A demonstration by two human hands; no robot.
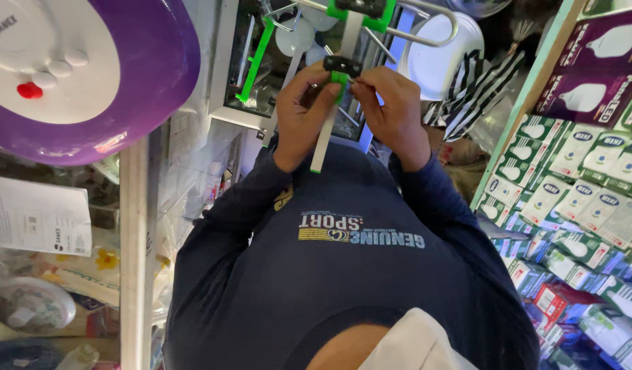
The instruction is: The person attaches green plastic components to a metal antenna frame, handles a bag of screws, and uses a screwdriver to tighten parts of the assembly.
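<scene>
two hands point(302, 113), one white strip point(323, 140)

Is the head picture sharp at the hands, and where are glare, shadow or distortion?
Head view: left hand and right hand on the green-and-white strip are slightly soft; the purple appliance shows glare along its lower edge; the shirt lies in shadow; the bulb boxes lean and curve near the right edge.

light falls from overhead and lands hard on the round white-and-purple plastic appliance point(90, 62), its glossy purple rim throwing a pale glare. the dark navy long-sleeved sweatshirt point(343, 274) stays dim, folds lost in shadow. the stacked green-and-white cardboard bulb boxes point(576, 199) are evenly lit. straight lines bow towards the frame edges; the bottom corners look soft.
</scene>
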